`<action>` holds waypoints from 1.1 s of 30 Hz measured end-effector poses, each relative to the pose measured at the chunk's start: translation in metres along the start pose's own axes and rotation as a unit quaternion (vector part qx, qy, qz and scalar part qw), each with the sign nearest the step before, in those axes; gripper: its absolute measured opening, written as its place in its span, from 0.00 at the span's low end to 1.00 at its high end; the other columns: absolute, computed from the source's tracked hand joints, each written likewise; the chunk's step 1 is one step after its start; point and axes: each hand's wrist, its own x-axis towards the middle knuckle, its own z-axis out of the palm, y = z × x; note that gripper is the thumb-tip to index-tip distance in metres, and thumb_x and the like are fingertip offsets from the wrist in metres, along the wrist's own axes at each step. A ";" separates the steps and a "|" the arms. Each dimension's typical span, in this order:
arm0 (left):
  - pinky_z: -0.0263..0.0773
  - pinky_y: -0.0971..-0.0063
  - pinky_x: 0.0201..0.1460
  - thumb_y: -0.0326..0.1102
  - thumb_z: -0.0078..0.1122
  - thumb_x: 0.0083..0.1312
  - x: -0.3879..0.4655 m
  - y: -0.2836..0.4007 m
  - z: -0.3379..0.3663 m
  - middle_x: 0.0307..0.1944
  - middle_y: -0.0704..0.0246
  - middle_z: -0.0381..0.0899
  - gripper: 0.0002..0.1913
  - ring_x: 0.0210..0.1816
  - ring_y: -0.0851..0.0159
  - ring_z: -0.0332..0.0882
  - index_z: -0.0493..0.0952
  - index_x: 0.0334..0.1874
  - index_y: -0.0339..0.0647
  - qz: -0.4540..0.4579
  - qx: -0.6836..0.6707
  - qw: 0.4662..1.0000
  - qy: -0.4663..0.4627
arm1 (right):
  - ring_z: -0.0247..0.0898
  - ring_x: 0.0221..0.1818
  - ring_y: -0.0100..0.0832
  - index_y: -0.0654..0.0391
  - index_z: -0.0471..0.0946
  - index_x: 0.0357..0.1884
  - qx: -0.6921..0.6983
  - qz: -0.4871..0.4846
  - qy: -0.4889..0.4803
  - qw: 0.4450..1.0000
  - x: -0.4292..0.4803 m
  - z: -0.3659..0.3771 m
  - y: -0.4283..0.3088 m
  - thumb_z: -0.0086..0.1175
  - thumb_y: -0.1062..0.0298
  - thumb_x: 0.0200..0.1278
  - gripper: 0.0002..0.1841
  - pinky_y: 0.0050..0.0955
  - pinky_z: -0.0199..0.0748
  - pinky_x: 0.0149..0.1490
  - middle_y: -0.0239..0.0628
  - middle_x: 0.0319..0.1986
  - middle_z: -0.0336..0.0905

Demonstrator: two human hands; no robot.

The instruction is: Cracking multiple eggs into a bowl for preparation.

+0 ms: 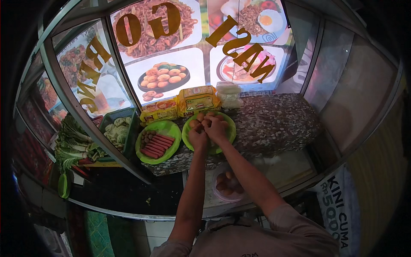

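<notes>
A lime-green plastic bowl (231, 135) stands on the pebble-patterned counter cover and holds several brown eggs (201, 116). Both hands reach into it from the near side. My left hand (198, 138) has its fingertips around an egg at the bowl's left. Close beside it, my right hand (216, 129) rests its fingers over an egg near the middle, and its palm side is hidden. Below my forearms, a clear plastic container (227, 196) with more brown eggs sits on a lower surface, partly covered by my right arm.
At left, another green bowl (176, 141) holds red sausages (157, 146) and meatballs (147, 136). Yellow noodle packs (199, 99) and clear-wrapped packages (229, 94) stand behind. A green basket (130, 135) of cabbage, leafy greens (75, 138) and a metal frame post (106, 135) are further left.
</notes>
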 end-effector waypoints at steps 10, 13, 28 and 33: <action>0.75 0.67 0.44 0.24 0.55 0.61 -0.009 0.017 0.004 0.37 0.55 0.86 0.12 0.40 0.59 0.85 0.83 0.45 0.32 0.010 0.096 0.995 0.011 | 0.79 0.49 0.47 0.64 0.77 0.56 -0.028 -0.073 0.032 0.996 0.001 0.002 0.016 0.62 0.67 0.59 0.23 0.39 0.75 0.55 0.52 0.45 0.82; 0.74 0.67 0.42 0.24 0.55 0.59 -0.011 0.021 -0.006 0.34 0.56 0.85 0.11 0.39 0.59 0.85 0.83 0.43 0.32 -0.021 0.089 0.996 0.015 | 0.79 0.48 0.48 0.64 0.77 0.56 -0.025 -0.054 0.023 0.998 -0.006 0.005 0.003 0.62 0.67 0.59 0.23 0.39 0.75 0.54 0.52 0.44 0.82; 0.74 0.65 0.44 0.28 0.61 0.62 0.000 -0.009 -0.003 0.39 0.57 0.86 0.14 0.41 0.63 0.84 0.83 0.49 0.34 0.003 0.045 0.999 0.015 | 0.72 0.58 0.50 0.66 0.72 0.63 -0.040 -0.076 0.002 0.996 -0.006 0.011 0.012 0.58 0.76 0.58 0.27 0.40 0.70 0.62 0.58 0.54 0.76; 0.75 0.67 0.46 0.25 0.60 0.61 -0.003 -0.005 -0.004 0.41 0.56 0.85 0.13 0.41 0.62 0.83 0.82 0.48 0.30 -0.001 0.032 0.999 -0.008 | 0.71 0.59 0.50 0.65 0.69 0.65 -0.029 -0.059 -0.013 0.998 -0.013 0.001 0.002 0.56 0.79 0.57 0.30 0.41 0.69 0.63 0.56 0.55 0.75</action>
